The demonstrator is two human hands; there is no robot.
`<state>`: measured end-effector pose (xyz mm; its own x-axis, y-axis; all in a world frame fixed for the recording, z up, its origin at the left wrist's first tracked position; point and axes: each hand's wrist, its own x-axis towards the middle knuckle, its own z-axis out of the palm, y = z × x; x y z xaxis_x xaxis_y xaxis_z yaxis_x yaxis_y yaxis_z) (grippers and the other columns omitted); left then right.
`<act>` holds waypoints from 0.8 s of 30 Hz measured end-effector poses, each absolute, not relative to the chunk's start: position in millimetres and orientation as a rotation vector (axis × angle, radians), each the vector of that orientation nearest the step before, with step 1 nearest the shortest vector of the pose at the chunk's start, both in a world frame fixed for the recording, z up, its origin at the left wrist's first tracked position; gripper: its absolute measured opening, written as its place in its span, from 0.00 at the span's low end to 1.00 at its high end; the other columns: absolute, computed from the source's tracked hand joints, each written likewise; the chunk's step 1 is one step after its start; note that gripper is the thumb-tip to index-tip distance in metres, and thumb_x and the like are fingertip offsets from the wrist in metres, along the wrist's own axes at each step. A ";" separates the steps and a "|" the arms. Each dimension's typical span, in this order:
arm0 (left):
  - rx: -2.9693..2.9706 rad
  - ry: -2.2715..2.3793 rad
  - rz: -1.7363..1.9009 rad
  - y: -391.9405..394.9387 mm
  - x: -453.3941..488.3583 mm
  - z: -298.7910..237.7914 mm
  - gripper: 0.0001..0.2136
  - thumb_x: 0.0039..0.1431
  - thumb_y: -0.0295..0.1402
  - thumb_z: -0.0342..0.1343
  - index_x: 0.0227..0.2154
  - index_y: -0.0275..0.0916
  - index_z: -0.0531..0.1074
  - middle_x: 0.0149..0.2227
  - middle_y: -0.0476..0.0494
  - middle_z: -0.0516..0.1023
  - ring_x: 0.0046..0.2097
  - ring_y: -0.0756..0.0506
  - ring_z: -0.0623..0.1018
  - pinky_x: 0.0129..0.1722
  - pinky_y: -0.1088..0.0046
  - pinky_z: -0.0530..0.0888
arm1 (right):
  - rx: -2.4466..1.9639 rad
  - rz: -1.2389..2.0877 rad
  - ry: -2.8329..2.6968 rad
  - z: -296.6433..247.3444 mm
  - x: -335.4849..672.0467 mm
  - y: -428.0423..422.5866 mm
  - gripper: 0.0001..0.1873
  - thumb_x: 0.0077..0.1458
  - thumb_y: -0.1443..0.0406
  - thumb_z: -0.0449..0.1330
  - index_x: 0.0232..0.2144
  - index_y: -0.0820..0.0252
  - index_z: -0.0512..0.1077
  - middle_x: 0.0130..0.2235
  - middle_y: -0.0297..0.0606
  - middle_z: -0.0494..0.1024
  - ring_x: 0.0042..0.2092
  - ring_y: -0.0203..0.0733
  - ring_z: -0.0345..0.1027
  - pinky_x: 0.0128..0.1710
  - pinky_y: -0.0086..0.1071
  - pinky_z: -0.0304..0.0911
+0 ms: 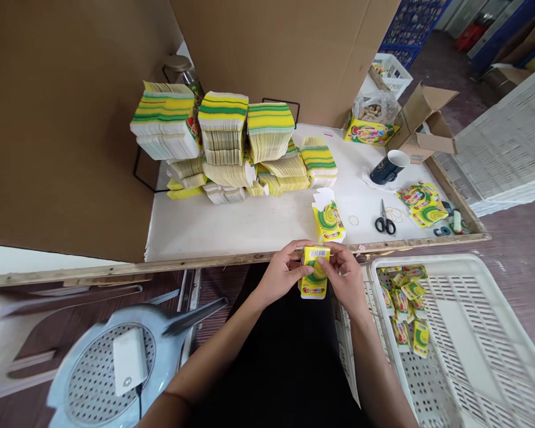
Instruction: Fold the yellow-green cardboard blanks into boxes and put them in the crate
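Between my two hands, just over the table's front edge, is a small yellow-green printed carton with a barcode at its top end. My left hand grips its left side, thumb on the front. On the right side my right hand holds it too, with the thumb pressed on the printed face. Right behind it on the table lies another yellow carton with white flaps sticking up. Farther back stand stacks of flat, folded cartons, several bundles piled on each other.
A white plastic crate at my right holds several small filled-out cartons. On the table are scissors, a dark mug, flat cartons and an open cardboard box. A blue stool bearing a white device stands at left.
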<state>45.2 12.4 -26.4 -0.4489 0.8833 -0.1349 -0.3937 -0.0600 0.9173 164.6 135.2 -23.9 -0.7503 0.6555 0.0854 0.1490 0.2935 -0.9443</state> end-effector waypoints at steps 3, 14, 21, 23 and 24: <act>0.681 1.271 1.688 12.8 48.5 -27.6 0.33 0.54 0.38 0.65 0.61 0.42 0.61 0.51 0.37 0.78 0.48 0.41 0.80 0.50 0.65 0.74 | -0.769 1.249 -2.100 -5.4 179.5 138.8 0.13 0.58 0.58 0.62 0.45 0.53 0.73 0.33 0.35 0.71 0.30 0.39 0.59 0.30 0.33 0.57; 0.764 1.462 1.689 14.0 49.3 -36.4 0.29 0.56 0.38 0.63 0.59 0.40 0.62 0.53 0.35 0.76 0.53 0.41 0.77 0.59 0.57 0.68 | -1.117 0.307 -2.283 -41.6 156.4 208.0 0.31 0.57 0.47 0.58 0.51 0.65 0.71 0.47 0.53 0.74 0.50 0.57 0.63 0.52 0.49 0.55; 0.666 1.620 1.694 -2.7 36.0 -41.9 0.26 0.57 0.39 0.62 0.57 0.39 0.64 0.50 0.35 0.77 0.50 0.42 0.79 0.57 0.58 0.71 | -1.264 0.483 -2.273 -75.1 118.4 205.8 0.20 0.53 0.56 0.62 0.43 0.64 0.72 0.44 0.51 0.74 0.47 0.56 0.62 0.50 0.45 0.55; 0.643 1.635 1.700 -1.8 35.2 -43.7 0.25 0.57 0.39 0.62 0.56 0.38 0.65 0.50 0.35 0.77 0.49 0.42 0.79 0.57 0.57 0.71 | -1.249 0.555 -2.185 -71.8 121.8 207.9 0.18 0.51 0.57 0.63 0.40 0.64 0.72 0.43 0.51 0.74 0.46 0.55 0.61 0.50 0.46 0.55; 0.639 1.632 1.703 0.0 35.5 -44.2 0.25 0.57 0.39 0.62 0.55 0.38 0.65 0.49 0.35 0.77 0.49 0.42 0.79 0.57 0.57 0.71 | -1.242 0.632 -2.126 -69.1 124.2 208.7 0.18 0.50 0.57 0.64 0.38 0.63 0.71 0.42 0.50 0.74 0.45 0.54 0.62 0.50 0.46 0.56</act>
